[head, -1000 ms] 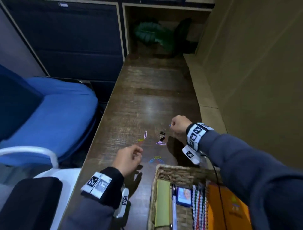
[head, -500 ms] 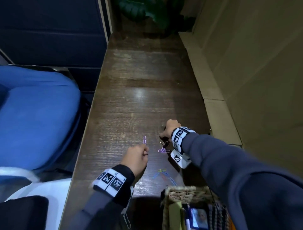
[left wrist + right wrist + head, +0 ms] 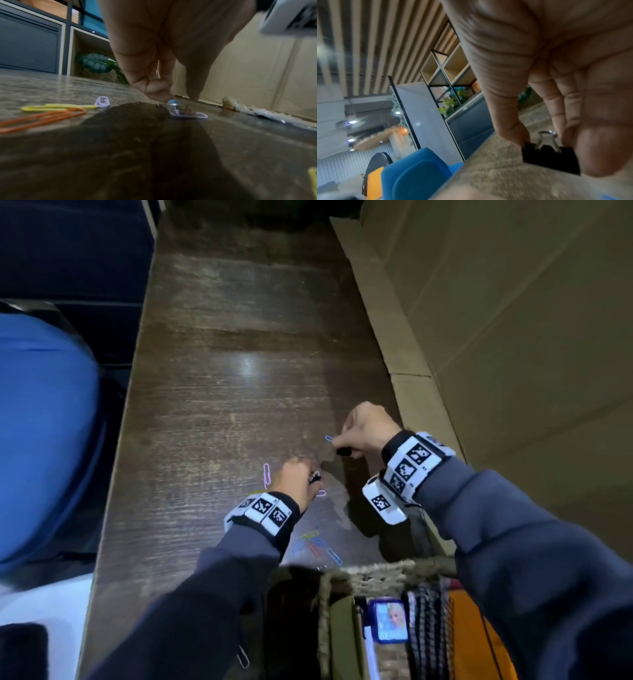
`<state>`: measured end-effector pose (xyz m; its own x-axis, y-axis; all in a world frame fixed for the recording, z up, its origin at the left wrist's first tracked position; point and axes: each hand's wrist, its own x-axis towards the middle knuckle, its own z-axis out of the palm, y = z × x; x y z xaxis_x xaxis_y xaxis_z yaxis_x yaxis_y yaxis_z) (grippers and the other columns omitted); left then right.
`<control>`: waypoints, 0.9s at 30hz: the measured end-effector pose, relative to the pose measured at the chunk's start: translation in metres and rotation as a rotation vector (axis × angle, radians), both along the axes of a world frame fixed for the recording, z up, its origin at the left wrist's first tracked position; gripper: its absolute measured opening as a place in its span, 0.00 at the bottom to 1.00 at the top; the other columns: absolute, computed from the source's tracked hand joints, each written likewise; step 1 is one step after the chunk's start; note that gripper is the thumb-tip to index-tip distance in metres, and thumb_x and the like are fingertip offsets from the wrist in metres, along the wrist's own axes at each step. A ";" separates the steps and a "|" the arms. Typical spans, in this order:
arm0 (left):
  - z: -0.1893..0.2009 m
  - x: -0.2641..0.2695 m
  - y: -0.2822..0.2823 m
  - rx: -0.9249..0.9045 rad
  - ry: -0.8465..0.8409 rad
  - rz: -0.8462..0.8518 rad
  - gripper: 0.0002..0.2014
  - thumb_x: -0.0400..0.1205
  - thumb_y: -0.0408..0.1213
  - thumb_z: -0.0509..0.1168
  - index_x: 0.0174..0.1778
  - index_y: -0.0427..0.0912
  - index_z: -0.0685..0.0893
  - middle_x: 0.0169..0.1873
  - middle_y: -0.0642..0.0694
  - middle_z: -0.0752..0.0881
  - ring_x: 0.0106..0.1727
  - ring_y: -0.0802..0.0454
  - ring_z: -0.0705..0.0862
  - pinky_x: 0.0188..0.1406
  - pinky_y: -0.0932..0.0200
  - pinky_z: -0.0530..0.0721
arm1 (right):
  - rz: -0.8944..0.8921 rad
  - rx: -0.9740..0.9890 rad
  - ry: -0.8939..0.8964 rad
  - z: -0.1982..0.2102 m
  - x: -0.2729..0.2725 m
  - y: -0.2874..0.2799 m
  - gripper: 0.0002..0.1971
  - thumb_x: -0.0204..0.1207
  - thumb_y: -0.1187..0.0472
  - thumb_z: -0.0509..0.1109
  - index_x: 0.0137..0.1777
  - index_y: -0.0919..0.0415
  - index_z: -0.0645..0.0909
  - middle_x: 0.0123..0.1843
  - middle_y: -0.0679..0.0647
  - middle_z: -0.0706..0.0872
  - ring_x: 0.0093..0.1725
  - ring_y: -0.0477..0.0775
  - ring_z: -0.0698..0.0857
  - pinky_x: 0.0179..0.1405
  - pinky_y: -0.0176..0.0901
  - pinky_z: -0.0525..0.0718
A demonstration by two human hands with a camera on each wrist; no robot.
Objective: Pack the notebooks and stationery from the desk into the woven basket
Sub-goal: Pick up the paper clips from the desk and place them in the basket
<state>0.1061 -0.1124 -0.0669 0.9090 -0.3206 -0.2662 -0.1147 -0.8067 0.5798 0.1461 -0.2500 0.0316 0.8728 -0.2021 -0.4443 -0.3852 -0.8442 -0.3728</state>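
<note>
Surface: long, narrow dark brown wood-grain surface (image 3: 239,378), a bright patch of reflected light on it.
Right side: plain tan panelled wall (image 3: 513,337) along the surface's edge.
Left side: blue upholstered chair (image 3: 44,440) just beside the surface.
Far end: dark blue-grey cabinet fronts (image 3: 27,47), an open light-wood shelf niche (image 3: 89,44) holding a dark green leafy plant (image 3: 96,63).
Ceiling: pale wooden slats (image 3: 368,40); small round lights (image 3: 352,122) glow.

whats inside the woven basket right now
In the woven basket: an olive notebook, a blue picture card, spiral-bound notebooks and an orange notebook. The right sleeve and the frame's lower edge hide the rest.
</note>
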 end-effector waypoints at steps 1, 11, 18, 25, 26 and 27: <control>0.001 0.001 -0.002 0.023 0.007 -0.012 0.14 0.77 0.41 0.68 0.54 0.36 0.83 0.55 0.34 0.85 0.57 0.36 0.84 0.54 0.50 0.81 | -0.005 0.039 -0.021 0.010 -0.008 -0.002 0.07 0.59 0.61 0.79 0.32 0.65 0.89 0.25 0.56 0.88 0.29 0.56 0.92 0.35 0.49 0.93; 0.011 0.003 -0.011 0.203 -0.009 -0.070 0.10 0.78 0.35 0.65 0.52 0.36 0.85 0.52 0.32 0.88 0.56 0.33 0.85 0.52 0.48 0.83 | 0.289 0.104 0.092 0.060 -0.140 -0.012 0.08 0.61 0.60 0.80 0.40 0.61 0.89 0.31 0.47 0.87 0.27 0.40 0.79 0.29 0.31 0.77; 0.048 -0.006 0.008 -0.077 -0.083 0.065 0.09 0.74 0.35 0.69 0.49 0.42 0.85 0.41 0.42 0.89 0.49 0.44 0.86 0.54 0.52 0.83 | 0.425 -0.070 0.400 0.003 -0.237 -0.013 0.10 0.65 0.61 0.76 0.27 0.62 0.81 0.27 0.58 0.83 0.27 0.53 0.79 0.27 0.40 0.77; 0.111 -0.052 0.036 -0.247 -0.118 0.041 0.09 0.73 0.29 0.68 0.44 0.46 0.84 0.34 0.48 0.84 0.28 0.68 0.80 0.37 0.78 0.73 | 0.575 -0.267 0.393 -0.038 -0.284 -0.002 0.17 0.74 0.69 0.67 0.29 0.63 0.63 0.45 0.65 0.80 0.42 0.62 0.79 0.33 0.45 0.72; 0.121 -0.066 0.036 -0.245 -0.112 -0.004 0.09 0.73 0.29 0.68 0.43 0.48 0.83 0.35 0.47 0.85 0.29 0.68 0.82 0.40 0.74 0.77 | 0.566 -0.273 0.380 -0.040 -0.286 -0.002 0.14 0.75 0.69 0.66 0.31 0.63 0.66 0.45 0.64 0.81 0.44 0.64 0.81 0.33 0.45 0.73; 0.132 -0.080 0.034 -0.230 -0.095 -0.058 0.08 0.73 0.29 0.68 0.43 0.47 0.83 0.36 0.46 0.87 0.33 0.64 0.84 0.44 0.67 0.81 | 0.553 -0.274 0.370 -0.041 -0.287 -0.002 0.13 0.75 0.70 0.65 0.31 0.64 0.66 0.40 0.61 0.79 0.44 0.64 0.81 0.30 0.43 0.72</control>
<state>0.0257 -0.0788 0.0649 0.9049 -0.4151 -0.0942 -0.2198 -0.6452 0.7318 -0.1405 -0.2520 -0.0095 0.6812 0.0798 -0.7277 0.0660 -0.9967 -0.0475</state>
